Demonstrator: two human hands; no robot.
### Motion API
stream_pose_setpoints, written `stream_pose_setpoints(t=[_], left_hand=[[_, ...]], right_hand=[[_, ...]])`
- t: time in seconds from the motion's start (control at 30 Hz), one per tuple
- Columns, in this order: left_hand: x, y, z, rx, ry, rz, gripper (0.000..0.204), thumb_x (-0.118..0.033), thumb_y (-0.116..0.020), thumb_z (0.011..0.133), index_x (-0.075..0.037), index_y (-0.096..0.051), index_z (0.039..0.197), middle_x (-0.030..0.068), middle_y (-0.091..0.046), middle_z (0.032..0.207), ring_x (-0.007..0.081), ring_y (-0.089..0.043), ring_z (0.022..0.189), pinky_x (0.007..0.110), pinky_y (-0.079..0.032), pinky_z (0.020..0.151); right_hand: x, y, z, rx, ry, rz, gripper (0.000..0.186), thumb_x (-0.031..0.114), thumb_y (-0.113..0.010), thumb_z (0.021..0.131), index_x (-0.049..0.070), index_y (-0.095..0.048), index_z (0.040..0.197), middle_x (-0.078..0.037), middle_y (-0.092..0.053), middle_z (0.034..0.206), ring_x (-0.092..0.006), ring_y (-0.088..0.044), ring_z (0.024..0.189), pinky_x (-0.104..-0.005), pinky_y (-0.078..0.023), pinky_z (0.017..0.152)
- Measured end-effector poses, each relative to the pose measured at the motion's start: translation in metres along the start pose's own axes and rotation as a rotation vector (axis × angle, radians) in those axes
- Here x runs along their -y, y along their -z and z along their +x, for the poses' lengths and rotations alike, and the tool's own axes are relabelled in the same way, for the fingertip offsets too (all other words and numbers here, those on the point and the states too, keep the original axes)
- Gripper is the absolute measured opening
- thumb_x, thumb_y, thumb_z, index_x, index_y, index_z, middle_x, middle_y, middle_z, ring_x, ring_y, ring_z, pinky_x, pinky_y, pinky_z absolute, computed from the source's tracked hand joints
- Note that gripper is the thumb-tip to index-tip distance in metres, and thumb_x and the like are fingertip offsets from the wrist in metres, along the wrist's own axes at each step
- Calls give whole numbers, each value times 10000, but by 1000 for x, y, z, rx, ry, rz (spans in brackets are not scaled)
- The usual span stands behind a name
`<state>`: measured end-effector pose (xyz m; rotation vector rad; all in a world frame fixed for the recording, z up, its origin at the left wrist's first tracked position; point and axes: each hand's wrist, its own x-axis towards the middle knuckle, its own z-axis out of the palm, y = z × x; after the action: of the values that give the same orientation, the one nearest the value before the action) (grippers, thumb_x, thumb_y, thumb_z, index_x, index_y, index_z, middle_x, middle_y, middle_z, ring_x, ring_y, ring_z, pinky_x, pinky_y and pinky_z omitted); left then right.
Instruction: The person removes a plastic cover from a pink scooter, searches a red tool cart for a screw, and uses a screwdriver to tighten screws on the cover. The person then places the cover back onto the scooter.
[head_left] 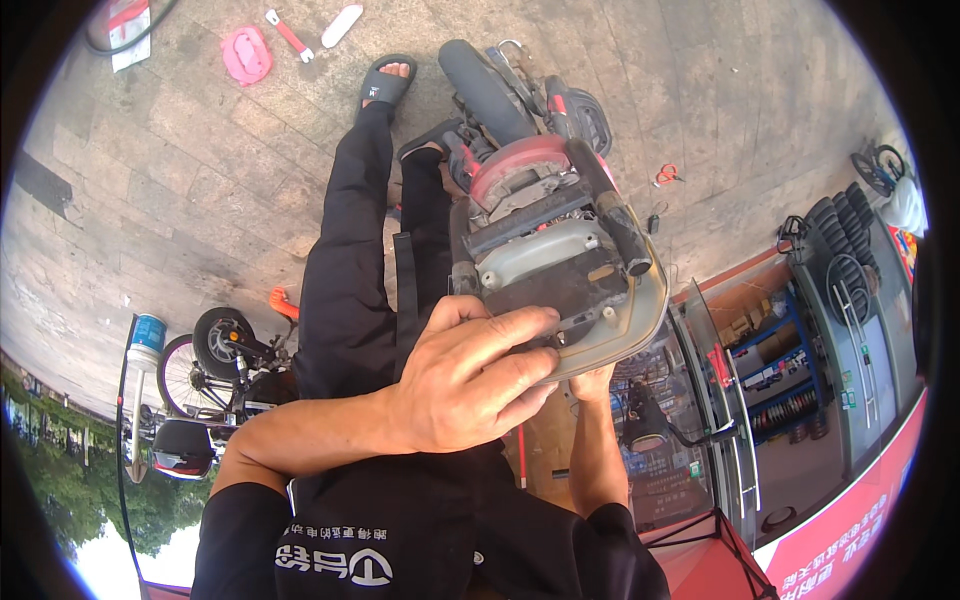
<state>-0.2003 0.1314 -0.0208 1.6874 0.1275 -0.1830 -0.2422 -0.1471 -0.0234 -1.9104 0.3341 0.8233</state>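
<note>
In front of me is the partly bared rear of a dusty electric scooter (545, 215), with black tubes, a red curved fender and a dark tyre (485, 90) beyond. My left hand (475, 375) reaches across its near end. The index and middle fingers are stretched apart and rest on the dark plate (545, 285); the thumb is partly tucked. Below the rounded pale-grey rim (640, 330), my right hand (592, 385) holds the edge from underneath, its fingers mostly hidden. I see no tool in either hand.
Orange-handled scissors (668, 175) lie on the paving to the right. Farther left are a pink plastic piece (246, 55), a red-and-white tool (289, 36) and a white tube (342, 26). A parked two-wheeler (225, 345) stands left; shop shelves (775, 370) and a glass door are right.
</note>
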Motion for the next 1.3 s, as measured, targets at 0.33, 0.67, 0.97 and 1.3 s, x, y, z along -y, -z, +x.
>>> stream_pose_setpoints(t=[0.33, 0.67, 0.97, 1.3], left_hand=[[1, 0, 1, -7, -6, -10, 371, -89, -840, 563, -49, -669, 890, 157, -678, 1081, 221, -674, 847, 334, -445, 685], [0, -3, 2, -24, -33, 52, 309, -82, -831, 643, -43, -660, 898, 163, -679, 1056, 240, -660, 809, 335, -478, 685], [-7, -13, -1, -77, -68, 126, 275, -8, -788, 674, -1, -663, 919, 171, -661, 1060, 273, -648, 846, 336, -516, 726], [-15, -21, -7, -132, 6, 238, 174, 20, -707, 801, 39, -633, 957, 168, -620, 1110, 174, -608, 913, 261, -493, 739]], right_hand=[[-35, 8, -8, 18, -116, -85, 510, 145, -742, 717, -32, -629, 1182, -62, -663, 974, -84, -603, 821, -264, -505, 750], [-33, -10, -3, 75, -72, 221, 329, 15, -733, 754, 9, -603, 1056, -80, -605, 1059, -174, -568, 982, -326, -444, 878], [-60, -17, -25, -61, 39, 343, 314, 16, -685, 771, -11, -577, 1065, -83, -551, 1021, -170, -521, 943, -297, -415, 869], [-102, -38, -42, -214, 16, 382, 314, 145, -674, 850, -16, -580, 1102, -57, -626, 934, -132, -571, 873, -283, -458, 818]])
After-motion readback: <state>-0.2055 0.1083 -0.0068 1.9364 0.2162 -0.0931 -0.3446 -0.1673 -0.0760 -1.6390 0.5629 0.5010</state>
